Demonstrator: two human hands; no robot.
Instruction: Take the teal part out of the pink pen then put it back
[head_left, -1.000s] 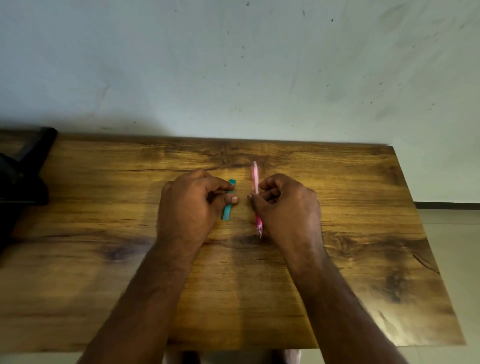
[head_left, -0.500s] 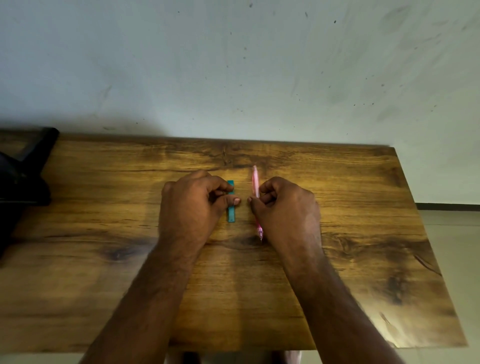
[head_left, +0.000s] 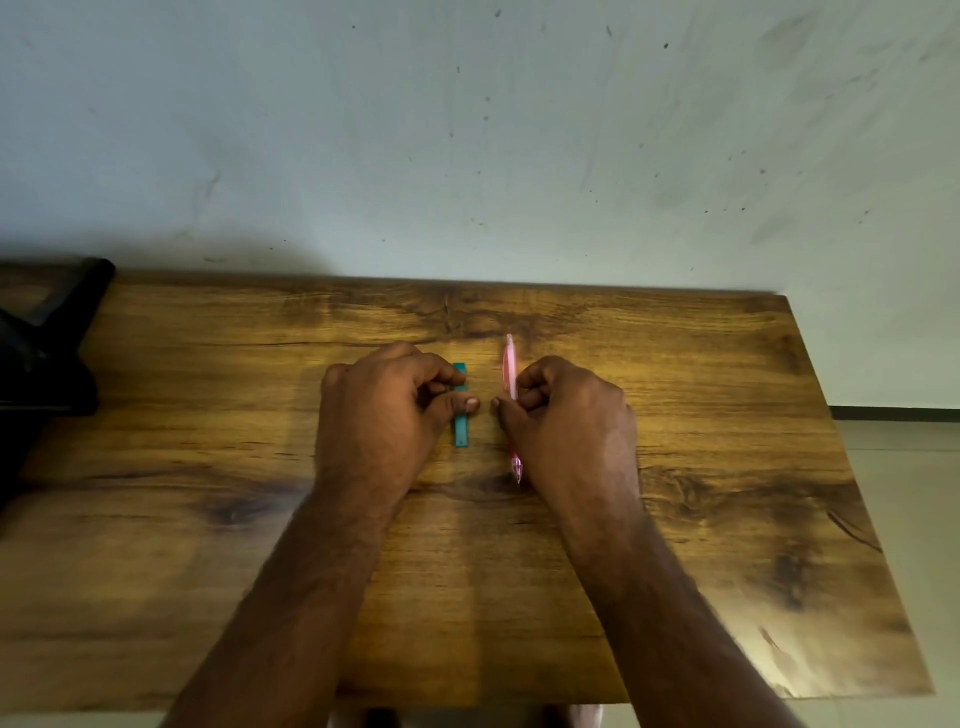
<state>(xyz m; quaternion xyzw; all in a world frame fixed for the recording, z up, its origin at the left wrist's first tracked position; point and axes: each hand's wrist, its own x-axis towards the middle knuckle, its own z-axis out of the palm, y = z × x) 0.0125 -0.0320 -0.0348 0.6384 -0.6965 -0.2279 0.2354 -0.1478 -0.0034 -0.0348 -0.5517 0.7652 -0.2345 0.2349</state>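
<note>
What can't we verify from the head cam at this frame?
- Middle of the pink pen: hidden by the right hand.
- Middle of the teal part: covered by the left hand thumb.
- Whether either piece lies on the table or is lifted: cannot tell.
- Black object: cut off by the left edge, unidentifiable.

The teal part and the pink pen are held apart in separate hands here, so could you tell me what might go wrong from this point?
1. The left hand pinches the teal part near its middle, thumb across it; a small, slim piece might slip onto the table.
2. The right hand covers much of the pink pen, so lining the two up for refitting may be partly blind.
3. Both lie parallel, side by side; one must be turned, risking a fumble.
</note>
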